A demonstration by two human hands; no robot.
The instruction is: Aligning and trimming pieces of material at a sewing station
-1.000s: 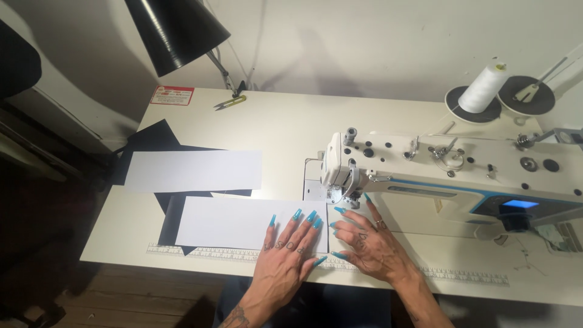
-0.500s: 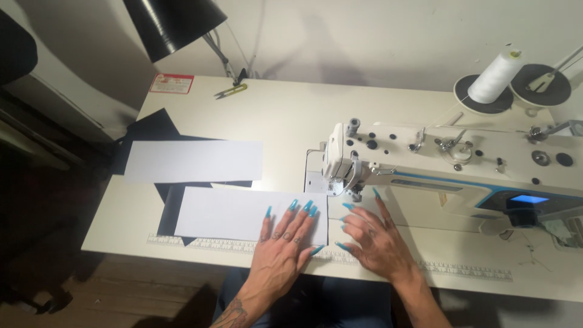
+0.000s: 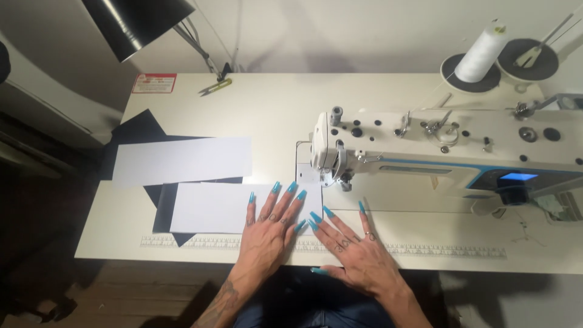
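On the cream tabletop (image 3: 255, 115), left hand (image 3: 270, 228) flat with fingers spread on a white fabric piece (image 3: 212, 208), right hand (image 3: 355, 255) flat and splayed just beside it, both gripping nothing, below the sewing machine (image 3: 449, 146) head, second white piece (image 3: 182, 160) over black pieces (image 3: 136, 129) behind.

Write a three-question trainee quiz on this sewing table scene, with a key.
1. True or false: the left hand lies flat on the lower white rectangular fabric piece.
2. What stands on the round black stand at the table's back right? A) white thread cone B) scissors C) cup
3. Which hand rests nearer the printed ruler strip along the table's front edge?

Key: 1 true. 2 A, the white thread cone. 3 the right hand, fingers spread below the white industrial sewing machine.
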